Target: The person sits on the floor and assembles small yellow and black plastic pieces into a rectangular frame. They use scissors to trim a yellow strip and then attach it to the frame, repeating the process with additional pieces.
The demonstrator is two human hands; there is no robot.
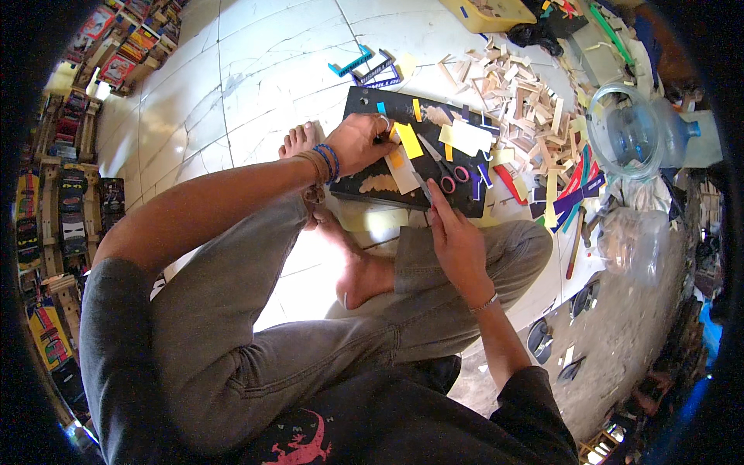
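Observation:
My left hand [360,143] is over the black board [360,167], its fingers pinched at the edge of a small yellow piece [409,141]. Beneath the fingertips lies a pale flat strip [403,177] with an orange-yellow patch on it. My right hand [459,244] is closed around a slim, blade-like tool [423,188], its tip touching or just above the strip's near end. Most of that tool is hidden by the fingers. Scissors with pink-rimmed handles [448,178] rest on the board, right of the strip. A white card [469,138] lies beyond them.
A large heap of small wooden pieces [523,101] spreads right of the board. Blue and purple frame-like pieces [376,70] lie behind it. A clear plastic jug [628,128] and a yellow tub [488,14] stand farther right and back. My bare foot [301,141] is beside the board.

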